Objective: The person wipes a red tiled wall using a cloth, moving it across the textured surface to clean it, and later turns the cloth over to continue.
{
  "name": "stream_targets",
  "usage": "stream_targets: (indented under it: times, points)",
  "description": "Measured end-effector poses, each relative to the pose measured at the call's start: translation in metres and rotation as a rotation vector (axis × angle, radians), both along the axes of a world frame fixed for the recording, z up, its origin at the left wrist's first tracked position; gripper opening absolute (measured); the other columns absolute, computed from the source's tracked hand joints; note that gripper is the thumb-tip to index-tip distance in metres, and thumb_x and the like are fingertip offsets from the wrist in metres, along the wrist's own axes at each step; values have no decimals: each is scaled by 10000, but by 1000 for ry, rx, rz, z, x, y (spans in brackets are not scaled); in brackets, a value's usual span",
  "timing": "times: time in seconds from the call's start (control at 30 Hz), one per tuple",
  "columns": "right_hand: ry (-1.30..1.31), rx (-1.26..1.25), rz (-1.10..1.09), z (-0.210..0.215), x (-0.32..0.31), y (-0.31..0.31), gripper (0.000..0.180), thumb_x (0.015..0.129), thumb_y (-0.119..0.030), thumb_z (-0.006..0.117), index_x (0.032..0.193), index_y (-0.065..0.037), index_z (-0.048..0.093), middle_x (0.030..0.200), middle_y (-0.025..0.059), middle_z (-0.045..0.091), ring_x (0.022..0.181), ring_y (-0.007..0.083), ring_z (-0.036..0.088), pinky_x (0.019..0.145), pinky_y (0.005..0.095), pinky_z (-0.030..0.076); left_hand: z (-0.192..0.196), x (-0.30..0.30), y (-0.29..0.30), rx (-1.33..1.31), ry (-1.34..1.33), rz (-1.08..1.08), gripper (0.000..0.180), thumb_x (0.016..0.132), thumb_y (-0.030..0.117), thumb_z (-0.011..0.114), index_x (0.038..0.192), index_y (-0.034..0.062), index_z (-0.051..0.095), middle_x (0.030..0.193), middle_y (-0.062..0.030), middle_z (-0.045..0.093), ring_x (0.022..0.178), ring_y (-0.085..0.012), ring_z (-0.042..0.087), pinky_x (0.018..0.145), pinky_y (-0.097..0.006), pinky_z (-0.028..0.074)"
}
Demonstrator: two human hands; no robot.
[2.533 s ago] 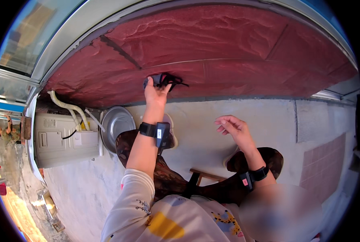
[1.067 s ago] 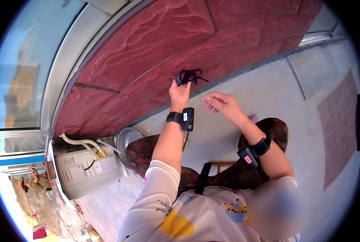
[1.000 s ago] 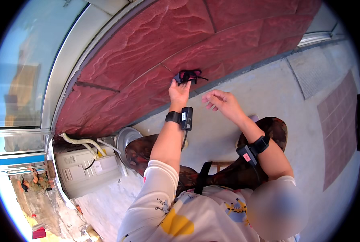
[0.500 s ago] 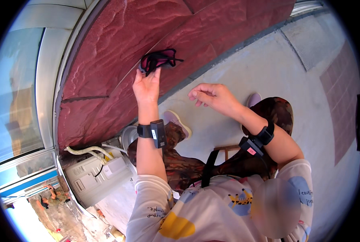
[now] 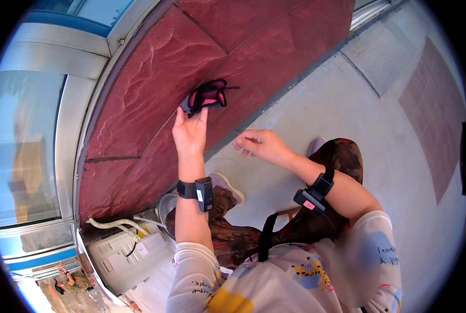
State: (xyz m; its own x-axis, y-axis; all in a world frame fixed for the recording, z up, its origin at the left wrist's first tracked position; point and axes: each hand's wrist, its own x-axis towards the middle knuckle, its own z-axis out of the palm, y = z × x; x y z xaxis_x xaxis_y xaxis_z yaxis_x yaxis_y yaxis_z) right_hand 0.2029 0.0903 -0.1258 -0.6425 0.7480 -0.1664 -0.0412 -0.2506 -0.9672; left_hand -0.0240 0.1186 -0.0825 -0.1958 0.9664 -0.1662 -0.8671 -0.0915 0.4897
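My left hand (image 5: 190, 134) is raised, palm showing, with its thumb and fingertips pinching the lower edge of a small black and pink fabric piece (image 5: 210, 95). That piece has black edging, loops and a short strap sticking out to the right, with a greyish part beside my thumb; its exact kind I cannot tell. To the right and slightly lower, my right hand (image 5: 261, 146) stays apart from it. Its fingers are curled and pinched together, and whatever they may hold is too small to make out.
A red stone-clad wall (image 5: 139, 125) rises in front of me, beside a metal-framed window (image 5: 24, 146) on the left. A grey appliance casing (image 5: 123, 261) with pale hoses lies at lower left. Black devices are strapped to both forearms, above my knees and the concrete floor (image 5: 295, 117).
Both hands and the fabric piece sit lower in the picture as the view has shifted. My right hand has come a little closer to the left, which keeps its grip.
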Motion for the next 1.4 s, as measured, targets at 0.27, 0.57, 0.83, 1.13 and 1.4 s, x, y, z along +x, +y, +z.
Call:
stream_targets:
  times: [0.27,0.57,0.83,1.13,1.4]
  points:
    - [-3,26,-3,-5,0,4,254,931,-233,535,1007,-18,646,881,57,674,735,139,653,698,278,512,-23,17,27,-42,-49,-104,329,946,168,514,1216,-12,458,1273,-179,499,1233,-315,441,1061,-500,362]
    - [53,-190,-283,-17,4,22,193,928,-218,527,1029,-66,591,983,39,651,787,115,625,639,252,462,-130,53,49,-424,366,-68,278,908,205,583,1126,57,496,1110,-93,545,1042,-239,528,931,-459,425]
    - [194,-110,-404,-7,0,32,475,953,-412,465,1311,-102,442,1282,87,509,1189,192,477,976,341,369,2,27,-23,-274,1093,-333,183,866,199,537,969,50,564,900,-40,568,846,-152,568,758,-321,456]
    - [672,-871,-157,-8,-31,-7,475,968,-492,357,1168,-127,586,1162,59,623,1078,212,585,962,393,448,53,61,-116,69,1940,-510,497,839,311,639,1269,105,499,1434,-143,382,1226,-371,458,960,-402,423]
    - [836,-272,-961,-6,-30,120,582,970,-484,379,1384,-76,384,1379,62,452,1228,199,466,1030,339,356,63,-64,-247,-233,2447,-373,407,856,212,613,1214,33,538,1374,-153,446,1296,-329,385,1055,-452,304]
